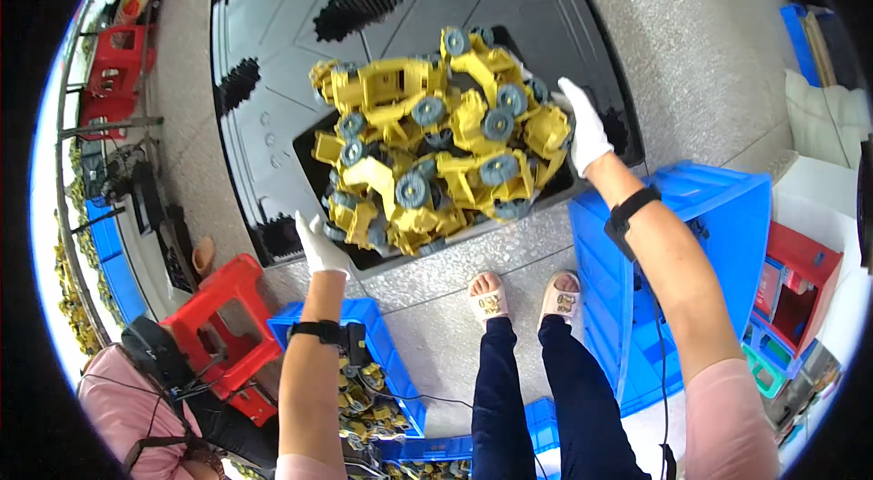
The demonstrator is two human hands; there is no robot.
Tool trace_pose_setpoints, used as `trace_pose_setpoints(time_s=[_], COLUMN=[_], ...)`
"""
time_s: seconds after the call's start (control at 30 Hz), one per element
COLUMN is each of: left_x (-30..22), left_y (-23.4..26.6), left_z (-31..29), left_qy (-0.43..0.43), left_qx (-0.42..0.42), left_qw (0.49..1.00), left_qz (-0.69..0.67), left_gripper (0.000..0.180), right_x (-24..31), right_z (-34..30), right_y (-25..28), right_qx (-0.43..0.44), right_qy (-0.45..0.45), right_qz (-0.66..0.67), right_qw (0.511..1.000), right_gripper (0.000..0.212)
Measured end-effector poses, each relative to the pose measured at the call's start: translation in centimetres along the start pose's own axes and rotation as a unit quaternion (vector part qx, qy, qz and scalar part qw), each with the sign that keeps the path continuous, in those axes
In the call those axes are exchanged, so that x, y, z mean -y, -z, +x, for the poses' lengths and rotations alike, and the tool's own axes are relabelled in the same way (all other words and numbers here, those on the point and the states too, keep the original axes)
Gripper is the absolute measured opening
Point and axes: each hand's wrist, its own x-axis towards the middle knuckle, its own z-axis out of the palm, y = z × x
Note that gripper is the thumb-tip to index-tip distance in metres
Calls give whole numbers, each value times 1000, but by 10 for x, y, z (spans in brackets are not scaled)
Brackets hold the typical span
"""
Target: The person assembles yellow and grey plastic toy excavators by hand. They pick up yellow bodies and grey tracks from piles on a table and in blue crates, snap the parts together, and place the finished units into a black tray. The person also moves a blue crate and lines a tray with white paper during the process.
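A black tray (314, 173) is heaped with several yellow toy construction vehicles (389, 85) with grey wheels (414, 190). My left hand (320, 246), in a white glove, grips the tray's near left corner. The other side is held by my right hand (583, 127), also gloved in white, its fingers along the tray's right edge. Some fingertips are hidden by the tray and its load. Under and beyond the tray lies a large black panel (273, 130) with dark ragged patches.
At my right stands a big blue crate (600, 298). A smaller blue bin (396, 371) of yellow toys is near my left forearm, beside a red plastic stool (218, 325). Another person's pink sleeve (123, 407) shows at lower left. My sandalled feet (491, 298) are on the speckled floor.
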Motion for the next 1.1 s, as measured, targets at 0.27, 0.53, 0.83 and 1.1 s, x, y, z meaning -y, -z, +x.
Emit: trace_pose_setpoints(time_s=[0.27,0.53,0.83,1.1], left_x=[23,-1,10,165], left_y=[-10,-41,71,100], left_z=[39,32,34,-178], left_qy=[10,78,25,188], left_qx=[-27,134,-60,-115], left_qw=[999,987,976,913], left_qz=[28,45,210,343], left_gripper=[67,65,83,52], right_x=[0,2,33,-107], right_z=[35,40,-239,-452], right_y=[24,30,33,182], right_qx=[0,-40,-141,-288], right_qy=[-18,-39,363,-8], right_qz=[-25,-67,-410,-617], right_qw=[1000,996,825,732], right_gripper=[56,77,37,72])
